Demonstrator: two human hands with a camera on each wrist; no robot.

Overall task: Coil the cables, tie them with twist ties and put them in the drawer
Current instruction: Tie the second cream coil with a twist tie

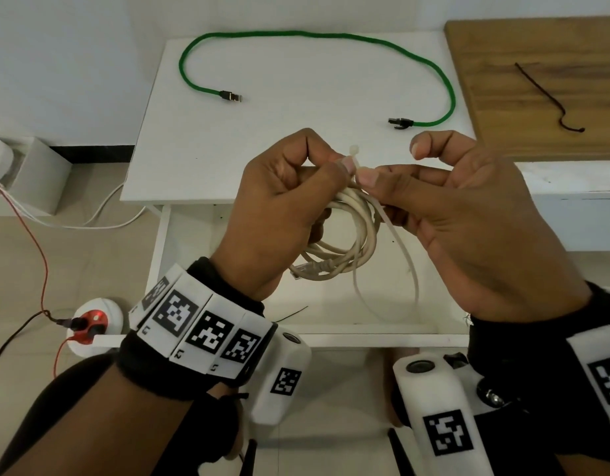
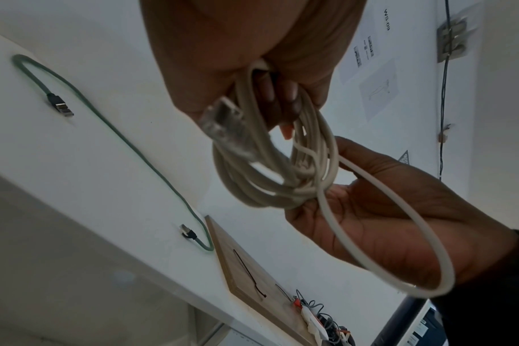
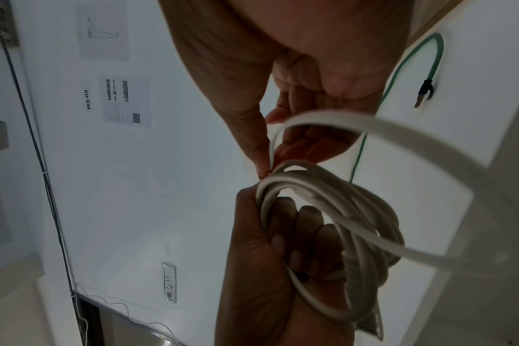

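Note:
My left hand (image 1: 331, 168) grips a coiled beige cable (image 1: 357, 231) above the open white drawer (image 1: 365, 338). A white tie strap (image 1: 401, 250) loops loosely around the coil, its head (image 1: 354, 148) sticking up between my thumbs. My right hand (image 1: 375, 176) pinches the strap at the top of the coil. The left wrist view shows the coil (image 2: 252, 185) with its clear plug, and the strap (image 2: 400, 210) arcing over my right palm. In the right wrist view the strap (image 3: 430, 149) curves wide past the coil (image 3: 341, 187). A green cable (image 1: 314, 35) lies uncoiled on the white table (image 1: 296, 149).
A wooden board (image 1: 554, 39) at the right rear carries a dark twist tie (image 1: 544, 94). On the floor to the left sit a round power socket with a red plug (image 1: 90, 324), red and white wires and a grey box (image 1: 39, 173).

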